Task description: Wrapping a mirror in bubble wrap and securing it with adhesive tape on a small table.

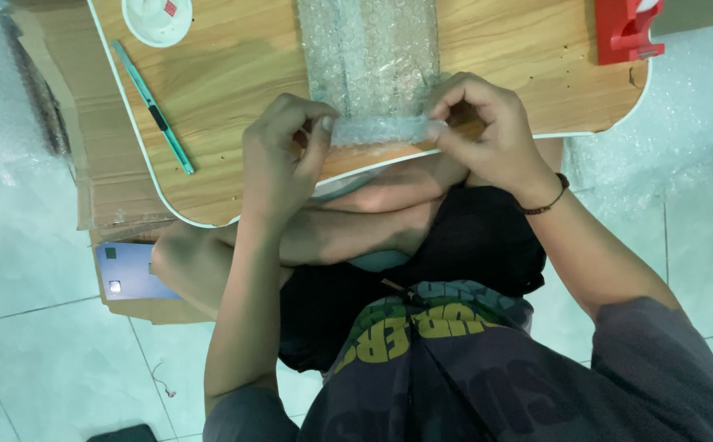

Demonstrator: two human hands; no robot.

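Left hand (278, 155) and right hand (479, 131) pinched shut on the near corners of a bubble wrap strip (370, 65), stretched flat along a low wooden table (233, 74). Further out: teal box cutter (154, 108), white tape roll (157, 18), red tape dispenser (625, 31), flattened cardboard (98, 188).

floor (37, 327): pale tiles, grey joints | low table (233, 74): wood-grain top, white rim | flattened cardboard (86, 164): laid under the table | light: soft, even
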